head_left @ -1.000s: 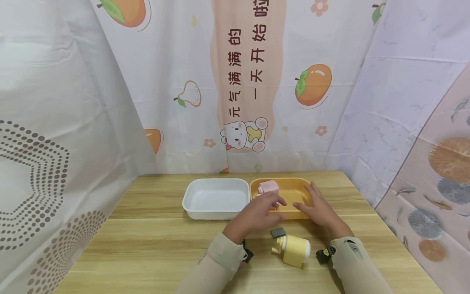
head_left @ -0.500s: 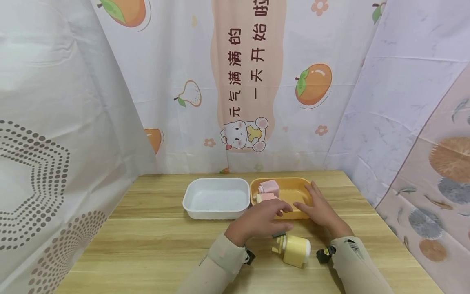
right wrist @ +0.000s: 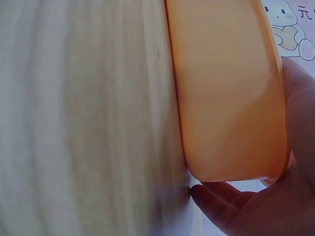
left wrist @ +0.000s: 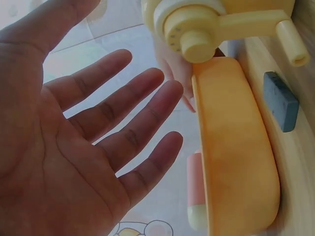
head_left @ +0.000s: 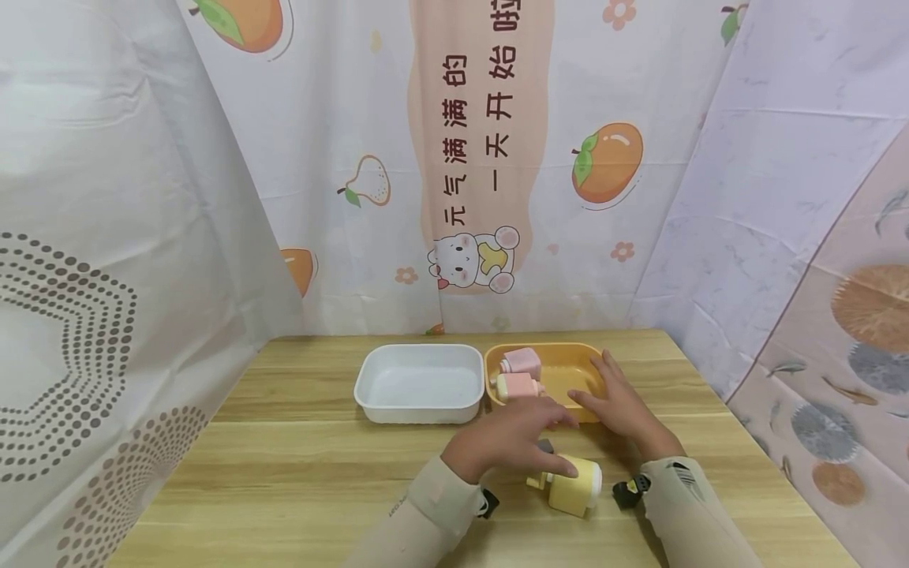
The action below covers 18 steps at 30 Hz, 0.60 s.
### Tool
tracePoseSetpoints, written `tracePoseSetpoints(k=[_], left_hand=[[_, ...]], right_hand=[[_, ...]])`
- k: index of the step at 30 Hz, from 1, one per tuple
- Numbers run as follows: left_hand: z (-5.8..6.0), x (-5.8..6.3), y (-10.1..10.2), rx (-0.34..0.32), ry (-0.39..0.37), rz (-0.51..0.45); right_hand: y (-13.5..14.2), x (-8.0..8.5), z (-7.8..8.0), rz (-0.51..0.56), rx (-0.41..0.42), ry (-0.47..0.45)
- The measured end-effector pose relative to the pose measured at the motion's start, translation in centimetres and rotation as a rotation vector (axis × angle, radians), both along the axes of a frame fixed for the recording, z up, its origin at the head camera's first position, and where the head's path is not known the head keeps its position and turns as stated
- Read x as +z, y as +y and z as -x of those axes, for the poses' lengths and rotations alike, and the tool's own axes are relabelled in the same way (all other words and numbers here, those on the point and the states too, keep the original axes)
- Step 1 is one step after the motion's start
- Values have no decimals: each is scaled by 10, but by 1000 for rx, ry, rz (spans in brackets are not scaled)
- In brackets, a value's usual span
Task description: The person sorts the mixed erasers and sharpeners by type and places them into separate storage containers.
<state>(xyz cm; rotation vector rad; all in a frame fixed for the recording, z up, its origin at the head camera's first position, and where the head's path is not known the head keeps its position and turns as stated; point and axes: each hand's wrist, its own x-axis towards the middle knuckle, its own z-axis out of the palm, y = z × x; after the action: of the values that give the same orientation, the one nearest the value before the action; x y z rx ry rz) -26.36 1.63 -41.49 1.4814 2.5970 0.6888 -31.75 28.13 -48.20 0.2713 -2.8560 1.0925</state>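
My left hand (head_left: 511,438), fingers spread and holding nothing, is over the table just in front of the orange tray (head_left: 564,359). Below its thumb a yellow crank pencil sharpener (head_left: 571,498) lies on its side; the left wrist view shows its crank handle (left wrist: 253,23). My right hand (head_left: 621,406) holds the tray's right end, with fingers outside the wall and the thumb at the front rim. Inside the tray, at the left, lie a pale pink box-shaped item (head_left: 524,361) and a salmon one with a cream end (head_left: 518,385).
A white tray (head_left: 419,414) stands against the orange tray's left side. A small dark grey block (left wrist: 280,102) lies between the orange tray and the sharpener, partly covered by my left hand in the head view. Printed curtains (head_left: 341,260) enclose the wooden table (head_left: 298,473).
My left hand has drawn back from the tray toward the yellow sharpener, uncovering the salmon item in the tray. My right hand stays at the tray's end.
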Motion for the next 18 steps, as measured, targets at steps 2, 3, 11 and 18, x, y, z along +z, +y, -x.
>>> tracePoseSetpoints(k=[2, 3, 11, 18], left_hand=[[0, -2, 1, -9, -15, 12], [0, -3, 2, -12, -25, 20], [-1, -14, 6, -9, -63, 62], [-4, -23, 10, -18, 12, 94]], right_hand=[[0, 0, 0, -1, 2, 0], [0, -1, 1, -1, 1, 0], [1, 0, -1, -4, 5, -4], [0, 2, -1, 6, 3, 5]])
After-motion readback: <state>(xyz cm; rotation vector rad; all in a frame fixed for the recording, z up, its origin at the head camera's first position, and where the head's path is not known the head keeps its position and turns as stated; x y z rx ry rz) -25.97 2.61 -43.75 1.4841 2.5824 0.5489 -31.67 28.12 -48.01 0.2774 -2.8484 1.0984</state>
